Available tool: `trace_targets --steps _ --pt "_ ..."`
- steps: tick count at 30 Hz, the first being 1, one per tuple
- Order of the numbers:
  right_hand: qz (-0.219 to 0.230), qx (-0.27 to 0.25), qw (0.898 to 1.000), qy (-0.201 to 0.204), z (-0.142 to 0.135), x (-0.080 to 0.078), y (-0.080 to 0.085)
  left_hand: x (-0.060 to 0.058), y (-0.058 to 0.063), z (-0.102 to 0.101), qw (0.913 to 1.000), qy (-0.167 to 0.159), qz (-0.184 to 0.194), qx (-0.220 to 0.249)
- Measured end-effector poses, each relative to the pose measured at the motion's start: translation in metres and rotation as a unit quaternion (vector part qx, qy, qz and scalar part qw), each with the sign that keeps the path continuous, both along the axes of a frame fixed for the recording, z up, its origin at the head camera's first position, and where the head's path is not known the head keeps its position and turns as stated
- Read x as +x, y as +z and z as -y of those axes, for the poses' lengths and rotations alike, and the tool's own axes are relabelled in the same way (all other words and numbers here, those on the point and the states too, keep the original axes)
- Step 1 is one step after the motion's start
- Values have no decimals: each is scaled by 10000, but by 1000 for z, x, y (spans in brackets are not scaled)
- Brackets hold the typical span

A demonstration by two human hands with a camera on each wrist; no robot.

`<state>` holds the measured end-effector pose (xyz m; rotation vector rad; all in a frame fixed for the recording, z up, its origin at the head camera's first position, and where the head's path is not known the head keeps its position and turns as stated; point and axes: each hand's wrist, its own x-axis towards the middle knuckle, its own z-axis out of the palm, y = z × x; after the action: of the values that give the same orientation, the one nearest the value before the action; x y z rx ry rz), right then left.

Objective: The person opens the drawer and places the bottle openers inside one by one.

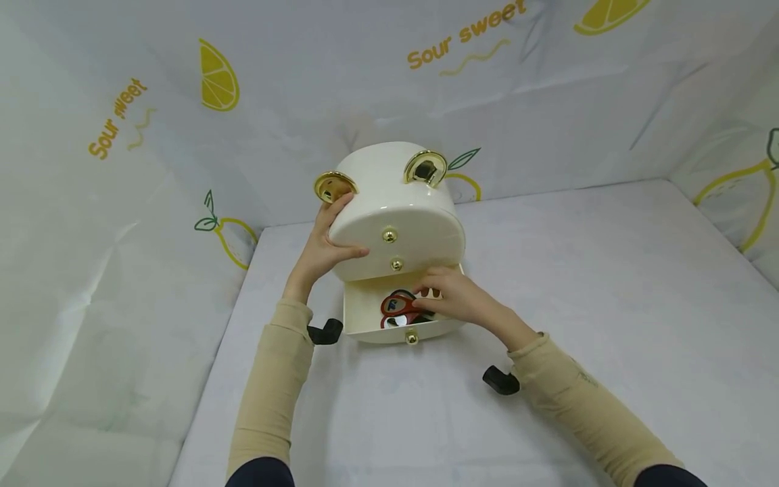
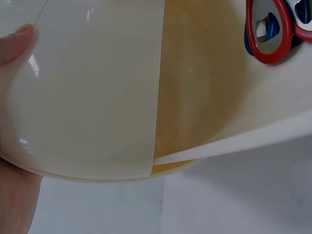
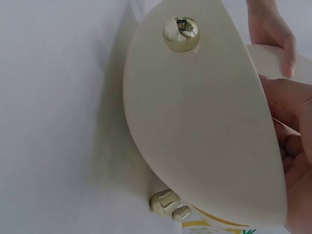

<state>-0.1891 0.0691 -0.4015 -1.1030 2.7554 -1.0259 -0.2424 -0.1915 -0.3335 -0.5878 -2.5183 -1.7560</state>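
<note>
A cream storage box (image 1: 397, 230) with a rounded top, gold ear-like rings and gold knobs stands against the back cloth. Its bottom drawer (image 1: 359, 318) is pulled out. My left hand (image 1: 322, 247) grips the box's left side, thumb on the front face and fingers up beside the left gold ring (image 1: 333, 187). Inside the drawer lie red-handled scissors (image 1: 398, 306), with darker blue handles (image 2: 296, 40) partly under them. Bent fingers of my right hand (image 1: 453, 294) reach over the drawer's right part, thumb tip at the scissors. Whether they pinch them is hidden.
The box rests on a white-covered table (image 1: 584, 291). White cloth (image 1: 316, 74) printed with lemons hangs behind and at the sides. A black wrist-worn piece (image 1: 325, 331) juts beside the left sleeve, another black piece (image 1: 502, 380) beside the right one.
</note>
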Motion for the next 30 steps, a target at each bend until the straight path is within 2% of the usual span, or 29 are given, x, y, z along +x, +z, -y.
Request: trace_targets --steps 4,12,16,19,24,30 --pt "64 -465 9989 -1 0 9 4 0 -1 0 10000 2 -2 17" --pt "0 -1432 9897 29 3 32 4 1 0 0 10000 -4 -38 6" --pt "265 -1732 9845 78 5 43 4 1 0 0 10000 6 3 15" --pt "614 -1794 9818 113 6 50 3 1 1 1 10000 7 1 29" --pt "1212 -1771 9765 224 6 59 -10 1 1 1 10000 45 52 -4" --pt "1598 -1173 9798 271 5 61 -27 2 0 1 10000 -2 33 -16"
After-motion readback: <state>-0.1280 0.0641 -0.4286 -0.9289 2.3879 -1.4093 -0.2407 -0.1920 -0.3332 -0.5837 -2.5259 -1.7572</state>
